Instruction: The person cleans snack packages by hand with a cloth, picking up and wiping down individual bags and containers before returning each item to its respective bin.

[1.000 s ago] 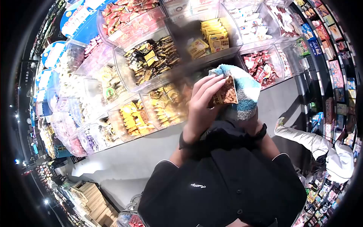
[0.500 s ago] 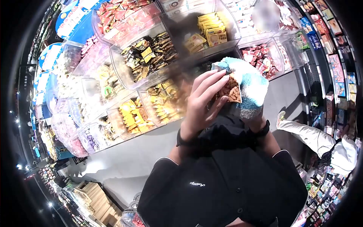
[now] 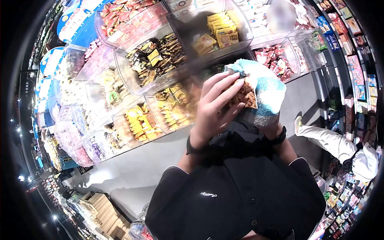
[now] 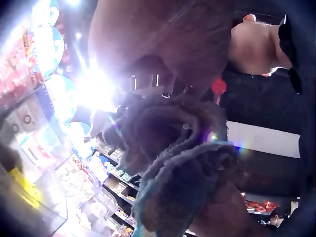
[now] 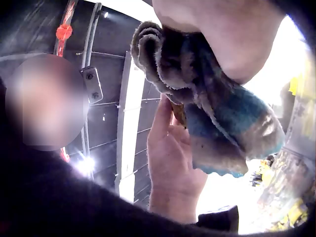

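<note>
In the head view a small packet of nuts (image 3: 247,95) with a see-through front stands upright before me. My left hand (image 3: 214,110) holds it from the left, fingers laid across its front and side. Behind the packet bunches a fluffy blue, white and grey towel (image 3: 269,90). The right hand is mostly covered by this towel there, with only its wrist showing below. From the right wrist view, my right hand (image 5: 222,34) grips the folded towel (image 5: 217,113), and the left hand (image 5: 170,168) stands beside it. The left wrist view shows the towel (image 4: 173,138) folded in layers.
Clear bins of wrapped snacks fill the stand ahead, including black-and-gold packets (image 3: 156,58), yellow packets (image 3: 224,32) and red ones (image 3: 276,60). Shelves (image 3: 352,60) line the right side. A person in white trousers (image 3: 330,140) is at the right. A wooden crate (image 3: 102,212) stands lower left.
Both hands, the packet and the towel have shifted slightly right. My left thumb has come away from under the packet and now shows apart from the fingers.
</note>
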Available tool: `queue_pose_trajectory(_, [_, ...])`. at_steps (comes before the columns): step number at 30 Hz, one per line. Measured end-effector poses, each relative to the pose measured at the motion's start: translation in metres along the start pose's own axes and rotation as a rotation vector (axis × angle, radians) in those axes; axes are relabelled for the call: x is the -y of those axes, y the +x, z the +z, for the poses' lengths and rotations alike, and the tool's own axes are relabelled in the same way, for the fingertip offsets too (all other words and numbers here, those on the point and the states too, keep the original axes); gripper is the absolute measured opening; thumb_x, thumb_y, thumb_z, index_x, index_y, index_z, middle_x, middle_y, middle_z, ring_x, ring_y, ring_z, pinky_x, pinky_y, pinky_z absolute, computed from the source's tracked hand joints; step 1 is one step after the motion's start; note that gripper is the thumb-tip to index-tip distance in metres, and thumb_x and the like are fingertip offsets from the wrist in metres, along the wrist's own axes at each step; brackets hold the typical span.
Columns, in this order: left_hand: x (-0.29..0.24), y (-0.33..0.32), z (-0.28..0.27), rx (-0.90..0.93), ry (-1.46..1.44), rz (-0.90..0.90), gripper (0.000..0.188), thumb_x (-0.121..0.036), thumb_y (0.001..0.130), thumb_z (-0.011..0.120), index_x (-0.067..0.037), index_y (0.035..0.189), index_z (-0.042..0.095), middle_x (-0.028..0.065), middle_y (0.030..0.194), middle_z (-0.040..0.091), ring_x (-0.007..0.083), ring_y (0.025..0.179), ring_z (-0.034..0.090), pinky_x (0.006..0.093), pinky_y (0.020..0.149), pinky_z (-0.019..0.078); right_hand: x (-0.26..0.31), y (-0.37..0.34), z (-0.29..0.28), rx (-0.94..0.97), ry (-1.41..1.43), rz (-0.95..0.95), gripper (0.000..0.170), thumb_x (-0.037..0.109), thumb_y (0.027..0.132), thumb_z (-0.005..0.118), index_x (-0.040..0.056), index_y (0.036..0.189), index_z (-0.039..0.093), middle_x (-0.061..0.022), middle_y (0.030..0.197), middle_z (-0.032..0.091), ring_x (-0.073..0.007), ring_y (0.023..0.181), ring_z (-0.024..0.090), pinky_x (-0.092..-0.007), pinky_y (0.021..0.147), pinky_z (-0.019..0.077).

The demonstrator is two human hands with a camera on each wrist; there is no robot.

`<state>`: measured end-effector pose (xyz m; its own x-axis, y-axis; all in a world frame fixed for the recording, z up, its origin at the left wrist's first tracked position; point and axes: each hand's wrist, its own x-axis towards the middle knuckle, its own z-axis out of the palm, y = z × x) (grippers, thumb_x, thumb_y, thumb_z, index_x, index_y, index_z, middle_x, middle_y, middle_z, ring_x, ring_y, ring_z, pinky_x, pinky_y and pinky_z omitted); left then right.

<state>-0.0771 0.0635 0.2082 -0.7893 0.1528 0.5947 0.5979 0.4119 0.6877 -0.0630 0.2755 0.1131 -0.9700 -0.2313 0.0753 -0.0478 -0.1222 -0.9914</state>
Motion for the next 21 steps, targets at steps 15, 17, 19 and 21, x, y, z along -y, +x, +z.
queue_pose_trajectory(15, [-0.006, 0.007, 0.015, 0.078, 0.204, 0.058, 0.045, -0.023, 0.074, 0.072, -0.015, 0.118, 0.064, 0.0098, 0.124, 0.055, 0.0315, 0.113, 0.049, 0.0422, 0.095, 0.0405, 0.021, 0.007, -0.011, 0.109, 0.201, -0.033, 0.061, 0.005, 0.084, 0.064, -0.0014, 0.137, 0.036, -0.0134, 0.136, 0.046, -0.0238, 0.122, 0.048, -0.0397, 0.103, 0.0399])
queue_pose_trajectory(17, [-0.008, 0.01, 0.02, 0.083, 0.225, 0.056, 0.05, -0.03, 0.072, 0.073, -0.016, 0.119, 0.063, 0.0096, 0.125, 0.054, 0.0309, 0.112, 0.049, 0.0423, 0.094, 0.0401, 0.035, 0.012, -0.009, 0.135, 0.476, 0.065, 0.058, 0.007, 0.089, 0.058, -0.0013, 0.14, 0.032, -0.0137, 0.139, 0.042, -0.0241, 0.125, 0.045, -0.0403, 0.105, 0.0379])
queue_pose_trajectory(19, [-0.007, 0.011, 0.026, 0.073, 0.261, 0.07, 0.052, -0.031, 0.071, 0.074, -0.016, 0.119, 0.063, 0.0097, 0.124, 0.054, 0.0305, 0.11, 0.05, 0.042, 0.094, 0.0409, 0.038, 0.014, -0.014, 0.164, 0.506, 0.056, 0.056, 0.008, 0.093, 0.051, -0.0013, 0.142, 0.027, -0.0141, 0.142, 0.038, -0.0244, 0.127, 0.042, -0.0406, 0.107, 0.036])
queue_pose_trajectory(21, [-0.008, 0.013, 0.034, 0.038, 0.294, 0.05, 0.055, -0.028, 0.068, 0.076, -0.015, 0.119, 0.063, 0.0094, 0.121, 0.055, 0.0301, 0.109, 0.05, 0.0415, 0.092, 0.042, 0.04, 0.019, -0.026, 0.178, 0.307, -0.043, 0.061, 0.007, 0.089, 0.057, -0.0014, 0.141, 0.028, -0.0139, 0.141, 0.039, -0.0241, 0.127, 0.043, -0.04, 0.106, 0.0362])
